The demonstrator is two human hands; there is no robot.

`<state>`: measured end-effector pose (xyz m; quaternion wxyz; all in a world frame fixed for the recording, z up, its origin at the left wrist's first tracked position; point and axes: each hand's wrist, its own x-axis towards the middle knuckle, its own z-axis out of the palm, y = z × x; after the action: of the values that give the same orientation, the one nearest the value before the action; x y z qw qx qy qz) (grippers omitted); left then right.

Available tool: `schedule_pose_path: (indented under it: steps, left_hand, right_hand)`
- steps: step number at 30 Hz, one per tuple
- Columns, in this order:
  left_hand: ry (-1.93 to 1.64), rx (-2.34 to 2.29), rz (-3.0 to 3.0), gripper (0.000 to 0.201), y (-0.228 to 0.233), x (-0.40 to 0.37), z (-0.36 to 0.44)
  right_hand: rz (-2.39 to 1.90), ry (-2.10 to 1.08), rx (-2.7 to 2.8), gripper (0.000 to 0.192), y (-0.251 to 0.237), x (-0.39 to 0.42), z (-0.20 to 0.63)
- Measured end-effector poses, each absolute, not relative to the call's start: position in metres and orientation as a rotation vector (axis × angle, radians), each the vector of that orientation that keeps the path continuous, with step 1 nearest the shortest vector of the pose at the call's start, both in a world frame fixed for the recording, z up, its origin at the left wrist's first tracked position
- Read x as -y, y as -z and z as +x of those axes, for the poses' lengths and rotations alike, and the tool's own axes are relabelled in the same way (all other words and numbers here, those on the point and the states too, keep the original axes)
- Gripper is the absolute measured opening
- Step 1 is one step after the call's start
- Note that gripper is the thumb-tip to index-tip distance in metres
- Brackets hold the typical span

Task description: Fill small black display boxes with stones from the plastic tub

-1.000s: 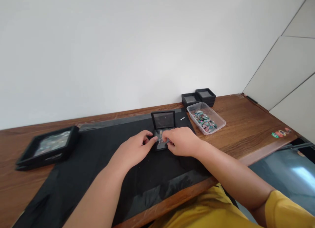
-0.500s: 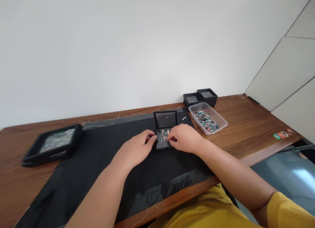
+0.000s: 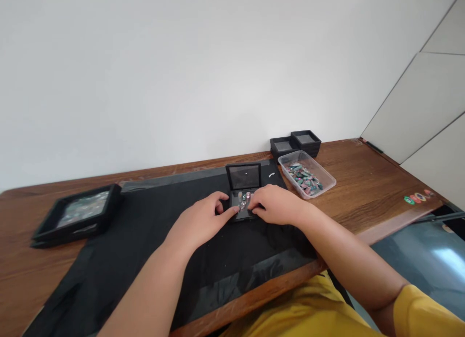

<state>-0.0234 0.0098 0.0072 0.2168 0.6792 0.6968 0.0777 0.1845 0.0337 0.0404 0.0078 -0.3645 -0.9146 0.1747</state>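
Observation:
A small black case (image 3: 235,216) lies on the black mat with its hinged lid (image 3: 245,176) raised. Inside sit several small, shiny decorated press-on nails (image 3: 248,196). My left hand (image 3: 205,218) is at the case's left side, thumb and fingers apart, the thumb tip reaching over the nails inside. From the right, my right hand (image 3: 271,205) comes over the case with its fingers bent and closed at the tips. Whatever lies between those fingertips is too small and hidden to make out.
A clear plastic tub (image 3: 323,179) of colourful press-on nails stands right of the black mat (image 3: 152,220). Behind it are stacked black cases (image 3: 305,138). More black cases (image 3: 78,213) lie at the left, the top one filled. A white wall rises behind the wooden table (image 3: 363,177).
My left thumb has moved right, in over the nails in the case. My right hand has shifted slightly, its fingers still closed over the case's right part.

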Motion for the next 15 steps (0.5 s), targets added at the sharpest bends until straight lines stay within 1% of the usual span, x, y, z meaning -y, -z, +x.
schedule_pose_path:
  steps: [6, 15]
  left_hand:
    - [-0.200, -1.917, 1.912, 0.060, -0.0070, -0.0087, -0.0237]
    - [-0.178, -1.918, 1.901, 0.056, -0.0084, -0.0095, -0.0222]
  right_hand:
    - [-1.228, -0.520, 2.803, 0.023, -0.0333, -0.0331, 0.1817]
    - [-1.279, -0.539, 2.760, 0.025, -0.0336, -0.0325, 0.1807]
